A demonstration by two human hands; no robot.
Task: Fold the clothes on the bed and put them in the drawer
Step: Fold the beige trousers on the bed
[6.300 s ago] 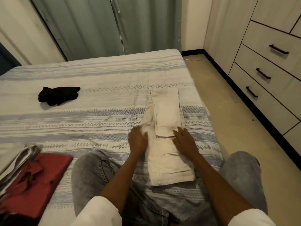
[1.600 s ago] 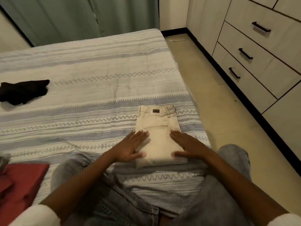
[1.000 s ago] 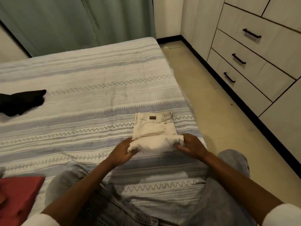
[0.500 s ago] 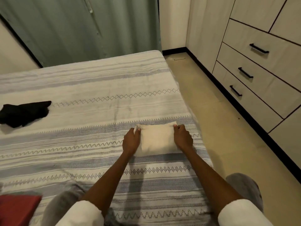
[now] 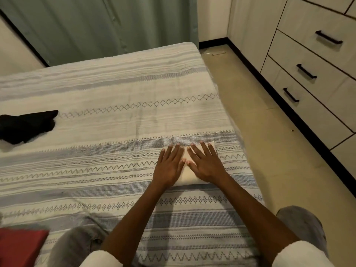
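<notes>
Cream folded trousers (image 5: 187,175) lie as a compact bundle near the right edge of the bed (image 5: 115,89). I see my left hand (image 5: 169,166) and right hand (image 5: 206,163) pressing flat on top, fingers straight and slightly spread, thumbs nearly meeting. Well to the left lies a black garment (image 5: 27,126); a red garment (image 5: 19,247) sits at the near-left corner. Closed drawers (image 5: 308,74) stand across the floor (image 5: 269,151) to the right.
</notes>
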